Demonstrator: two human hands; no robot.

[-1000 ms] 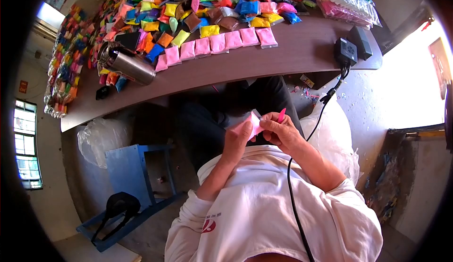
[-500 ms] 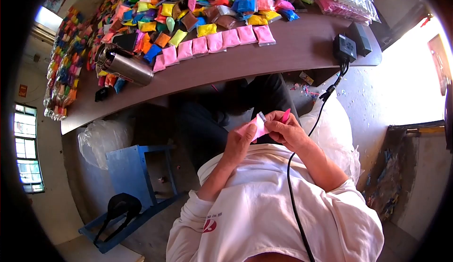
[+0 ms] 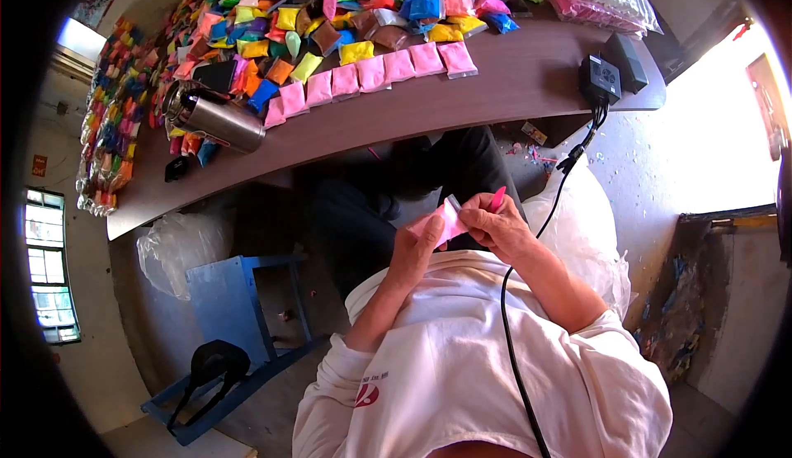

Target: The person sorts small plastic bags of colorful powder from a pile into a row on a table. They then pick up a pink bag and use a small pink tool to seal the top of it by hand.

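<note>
Over my lap, my left hand [image 3: 417, 247] is closed on a pink packet [image 3: 446, 222], thumb on top. My right hand [image 3: 493, 225] pinches the packet's clear upper edge, and a bright pink piece [image 3: 498, 199] sticks up from between its fingers. Beyond my hands, a row of pink packets [image 3: 371, 73] lies along the table [image 3: 346, 138], beside a large heap of coloured packets [image 3: 327, 37].
A steel flask [image 3: 227, 122] lies on the table's left part. At the right stand a black box [image 3: 600, 79] with cables and stacked clear bags [image 3: 598, 0]. A black cable [image 3: 512, 334] crosses my shirt. A blue stool [image 3: 223, 309] is lower left.
Both hands keep their hold on the pink packet, with only a slight shift of the fingers. The whole view has moved a little.
</note>
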